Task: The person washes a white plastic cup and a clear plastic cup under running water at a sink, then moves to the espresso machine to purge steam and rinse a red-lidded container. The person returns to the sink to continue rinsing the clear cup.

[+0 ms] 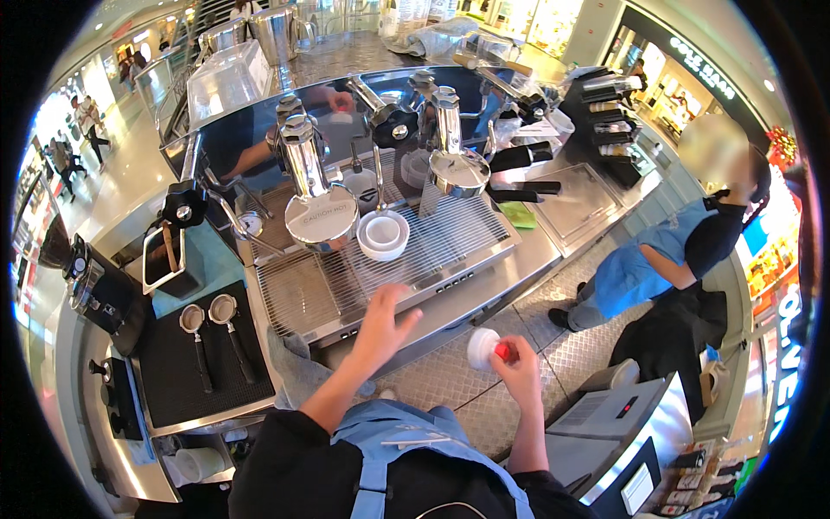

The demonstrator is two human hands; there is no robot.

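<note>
My right hand is closed with its fingertips on the red part of a small white round object, held in front of the espresso machine; its exact kind is unclear. My left hand holds nothing, thumb and fingers apart, near the front edge of the drip tray. Beyond it, a few nested white cups stand on the tray between two chrome group heads, the left one and the right one. Two portafilters lie on a black mat at the left.
A coffee grinder and an open container with dark contents stand at the left. Grey cloth hangs by the counter edge. At the right, a co-worker in a blue apron stands near a metal counter. A grey appliance is beside my right arm.
</note>
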